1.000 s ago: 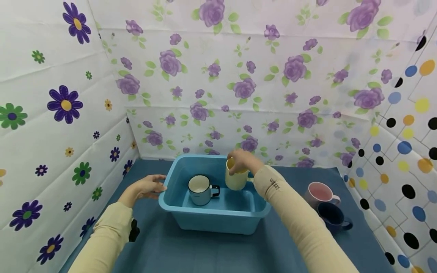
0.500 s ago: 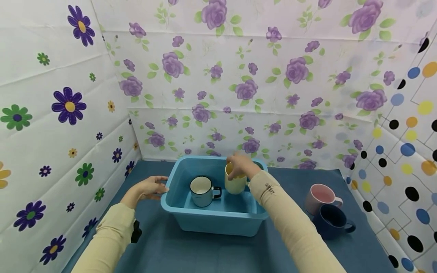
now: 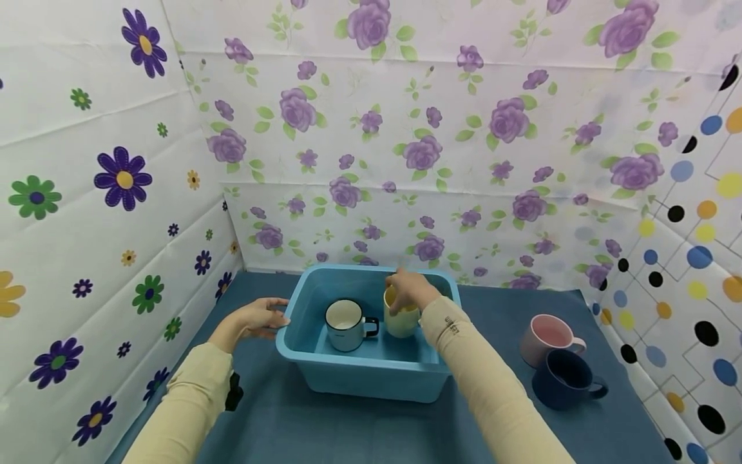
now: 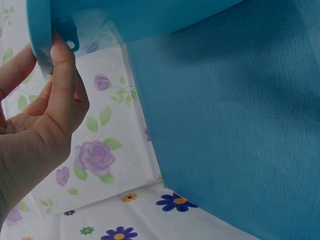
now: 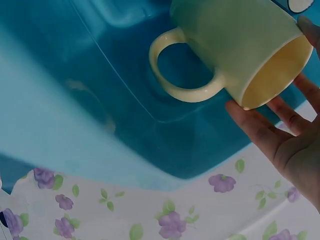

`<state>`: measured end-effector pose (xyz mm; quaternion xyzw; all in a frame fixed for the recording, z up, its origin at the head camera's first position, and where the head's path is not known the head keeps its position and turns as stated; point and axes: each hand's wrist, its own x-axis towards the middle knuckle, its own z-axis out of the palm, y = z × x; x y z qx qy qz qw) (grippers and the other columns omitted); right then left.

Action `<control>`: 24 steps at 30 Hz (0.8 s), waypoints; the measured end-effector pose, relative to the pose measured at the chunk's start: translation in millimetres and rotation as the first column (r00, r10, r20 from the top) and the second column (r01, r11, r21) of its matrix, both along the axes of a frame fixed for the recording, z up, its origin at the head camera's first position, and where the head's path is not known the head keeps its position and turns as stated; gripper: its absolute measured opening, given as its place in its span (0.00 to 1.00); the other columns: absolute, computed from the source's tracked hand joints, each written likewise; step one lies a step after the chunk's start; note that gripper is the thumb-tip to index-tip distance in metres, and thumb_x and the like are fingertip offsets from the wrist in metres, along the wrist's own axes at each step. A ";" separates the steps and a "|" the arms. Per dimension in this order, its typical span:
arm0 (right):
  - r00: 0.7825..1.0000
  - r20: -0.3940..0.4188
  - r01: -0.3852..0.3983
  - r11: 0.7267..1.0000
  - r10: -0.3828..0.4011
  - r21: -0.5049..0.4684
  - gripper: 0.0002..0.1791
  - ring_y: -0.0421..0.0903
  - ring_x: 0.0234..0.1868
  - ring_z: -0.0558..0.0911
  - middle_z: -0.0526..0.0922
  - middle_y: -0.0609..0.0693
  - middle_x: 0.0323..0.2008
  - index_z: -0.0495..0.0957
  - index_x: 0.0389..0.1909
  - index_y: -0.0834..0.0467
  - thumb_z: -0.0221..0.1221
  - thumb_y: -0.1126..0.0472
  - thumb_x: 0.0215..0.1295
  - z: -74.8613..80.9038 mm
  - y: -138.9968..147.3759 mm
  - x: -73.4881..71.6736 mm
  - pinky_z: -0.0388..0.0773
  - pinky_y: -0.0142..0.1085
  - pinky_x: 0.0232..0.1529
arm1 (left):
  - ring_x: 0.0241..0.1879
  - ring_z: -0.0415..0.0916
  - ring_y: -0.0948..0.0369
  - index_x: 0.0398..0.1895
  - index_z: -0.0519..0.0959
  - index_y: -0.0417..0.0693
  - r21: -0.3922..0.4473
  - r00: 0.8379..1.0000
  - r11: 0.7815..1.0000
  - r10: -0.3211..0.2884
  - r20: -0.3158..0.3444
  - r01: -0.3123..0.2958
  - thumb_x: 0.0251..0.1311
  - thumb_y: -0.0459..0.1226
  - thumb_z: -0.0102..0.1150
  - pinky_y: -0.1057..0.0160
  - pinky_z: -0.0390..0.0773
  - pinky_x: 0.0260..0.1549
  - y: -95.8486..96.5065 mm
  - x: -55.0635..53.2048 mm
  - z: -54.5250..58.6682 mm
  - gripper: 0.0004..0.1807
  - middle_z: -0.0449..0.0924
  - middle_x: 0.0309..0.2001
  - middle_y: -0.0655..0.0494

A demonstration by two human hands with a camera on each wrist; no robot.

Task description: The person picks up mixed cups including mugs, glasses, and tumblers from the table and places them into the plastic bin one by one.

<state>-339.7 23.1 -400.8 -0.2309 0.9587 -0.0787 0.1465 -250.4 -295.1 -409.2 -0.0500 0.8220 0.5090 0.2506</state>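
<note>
A pale yellow mug (image 3: 401,322) stands inside the light blue plastic basin (image 3: 371,362), in its right half. My right hand (image 3: 410,290) holds that mug from above by its rim; in the right wrist view the fingers (image 5: 255,127) lie along the mouth and the mug's handle is free. To its left in the basin is a light blue enamel-style mug (image 3: 344,335) with a cream inside and black handle. My left hand (image 3: 255,319) pinches the basin's left rim, with thumb and fingers on either side of it in the left wrist view.
On the blue tabletop (image 3: 301,432) to the right, a pink mug (image 3: 539,348) and a navy mug (image 3: 559,383) stand close together, handles to the right. Patterned cloth walls (image 3: 429,212) enclose the back and both sides.
The yellow mug has come down lower into the basin, with my right hand still on it. My left hand stays at the basin's rim. The head view has shifted slightly.
</note>
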 end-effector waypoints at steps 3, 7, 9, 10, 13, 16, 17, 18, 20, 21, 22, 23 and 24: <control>0.999 -0.008 -0.032 0.999 0.033 0.037 0.33 0.51 0.48 0.76 0.71 0.56 0.55 0.73 0.59 0.53 0.70 0.52 0.51 -6.5 -0.6 -0.3 0.76 0.45 0.50 | 0.54 0.74 0.46 0.71 0.47 0.32 0.005 1.000 1.000 0.006 0.005 -0.006 0.64 0.32 0.54 0.49 0.78 0.50 0.1 0.3 -1.4 0.37 0.64 0.60 0.31; 0.999 -0.002 -0.054 0.996 0.054 0.064 0.34 0.52 0.49 0.76 0.71 0.56 0.56 0.72 0.61 0.54 0.70 0.52 0.51 -12.4 -2.3 -0.7 0.76 0.46 0.51 | 0.55 0.74 0.46 0.71 0.48 0.32 0.000 1.000 1.000 0.013 0.012 -0.013 0.64 0.32 0.53 0.48 0.78 0.50 0.4 1.1 -2.2 0.37 0.65 0.60 0.31; 0.999 0.002 -0.054 0.996 0.054 0.073 0.34 0.52 0.50 0.75 0.71 0.56 0.57 0.71 0.61 0.54 0.70 0.52 0.51 -13.6 -3.7 -0.8 0.76 0.46 0.52 | 0.55 0.73 0.46 0.71 0.48 0.32 -0.002 1.000 1.000 0.016 0.013 -0.016 0.65 0.32 0.53 0.48 0.78 0.50 0.6 1.5 -2.0 0.37 0.65 0.60 0.31; 0.999 0.002 -0.052 0.996 0.052 0.077 0.34 0.52 0.50 0.75 0.71 0.56 0.56 0.72 0.61 0.54 0.70 0.53 0.51 -14.3 -4.5 -1.3 0.76 0.46 0.52 | 0.55 0.74 0.46 0.71 0.48 0.32 -0.002 1.000 1.000 0.020 0.013 -0.020 0.64 0.32 0.53 0.49 0.78 0.50 0.6 1.4 -2.0 0.36 0.65 0.60 0.32; 0.999 0.002 -0.048 0.996 0.048 0.077 0.34 0.52 0.50 0.75 0.72 0.55 0.56 0.72 0.60 0.53 0.70 0.53 0.51 -14.3 -6.6 -0.5 0.76 0.46 0.53 | 0.55 0.73 0.46 0.71 0.48 0.32 -0.003 1.000 1.000 0.020 0.011 -0.020 0.64 0.32 0.53 0.48 0.78 0.50 0.0 1.5 -0.5 0.37 0.65 0.60 0.32; 0.999 -0.001 -0.044 0.996 0.044 0.073 0.34 0.52 0.50 0.75 0.72 0.55 0.56 0.72 0.60 0.53 0.71 0.54 0.50 -15.3 -9.0 -0.2 0.76 0.46 0.54 | 0.56 0.72 0.44 0.71 0.48 0.32 -0.012 1.000 1.000 0.021 0.009 -0.021 0.64 0.32 0.54 0.48 0.78 0.50 -0.7 1.4 1.6 0.37 0.65 0.60 0.31; 0.999 -0.004 -0.045 0.996 0.046 0.073 0.35 0.52 0.51 0.75 0.72 0.55 0.56 0.72 0.61 0.53 0.71 0.54 0.50 -15.5 -9.8 0.5 0.75 0.46 0.54 | 0.57 0.71 0.43 0.71 0.47 0.32 -0.013 1.000 1.000 0.020 0.012 -0.020 0.65 0.33 0.54 0.48 0.78 0.50 -0.8 1.4 2.3 0.37 0.64 0.60 0.31; 0.999 -0.008 -0.049 0.996 0.050 0.080 0.35 0.52 0.51 0.75 0.71 0.55 0.57 0.71 0.61 0.53 0.70 0.54 0.51 -16.2 -10.6 1.0 0.75 0.45 0.55 | 0.58 0.70 0.42 0.71 0.47 0.32 -0.016 1.000 1.000 0.021 0.013 -0.020 0.65 0.33 0.53 0.48 0.77 0.51 -0.8 1.2 2.7 0.37 0.63 0.61 0.31; 0.999 -0.014 -0.050 0.995 0.051 0.089 0.35 0.52 0.51 0.75 0.71 0.55 0.56 0.71 0.62 0.53 0.70 0.54 0.51 -18.9 -11.8 1.6 0.75 0.44 0.54 | 0.59 0.69 0.41 0.71 0.47 0.32 -0.022 1.000 1.000 0.018 0.013 -0.018 0.65 0.33 0.53 0.47 0.77 0.51 -0.6 0.9 2.9 0.37 0.62 0.62 0.30; 0.998 -0.018 -0.052 0.994 0.054 0.095 0.34 0.52 0.50 0.75 0.72 0.56 0.56 0.71 0.61 0.53 0.70 0.54 0.51 -19.6 -12.1 2.6 0.76 0.44 0.53 | 0.60 0.68 0.41 0.72 0.47 0.32 -0.023 1.000 1.000 0.017 0.013 -0.017 0.65 0.33 0.53 0.47 0.77 0.51 -0.3 0.7 2.8 0.37 0.61 0.63 0.30; 0.998 -0.016 -0.051 0.994 0.053 0.100 0.35 0.52 0.50 0.75 0.72 0.56 0.56 0.71 0.61 0.53 0.70 0.54 0.51 -20.5 -12.4 3.9 0.76 0.44 0.53 | 0.60 0.68 0.40 0.71 0.47 0.32 -0.022 1.000 1.000 0.016 0.014 -0.016 0.65 0.33 0.53 0.47 0.77 0.51 0.2 0.5 2.7 0.37 0.61 0.63 0.29; 0.998 -0.015 -0.051 0.993 0.053 0.109 0.35 0.52 0.50 0.75 0.72 0.56 0.55 0.71 0.61 0.53 0.70 0.54 0.51 -21.8 -12.5 4.8 0.76 0.44 0.52 | 0.60 0.68 0.40 0.71 0.47 0.32 -0.020 1.000 1.000 0.015 0.014 -0.015 0.65 0.32 0.53 0.47 0.77 0.51 0.9 0.5 2.7 0.37 0.61 0.63 0.29; 0.999 -0.013 -0.051 0.992 0.052 0.115 0.35 0.52 0.50 0.75 0.72 0.56 0.55 0.72 0.61 0.53 0.71 0.54 0.50 -23.4 -12.5 5.8 0.76 0.44 0.52 | 0.60 0.68 0.41 0.71 0.47 0.32 -0.020 1.000 1.000 0.013 0.013 -0.012 0.65 0.32 0.53 0.47 0.77 0.51 1.5 0.5 2.4 0.37 0.61 0.63 0.29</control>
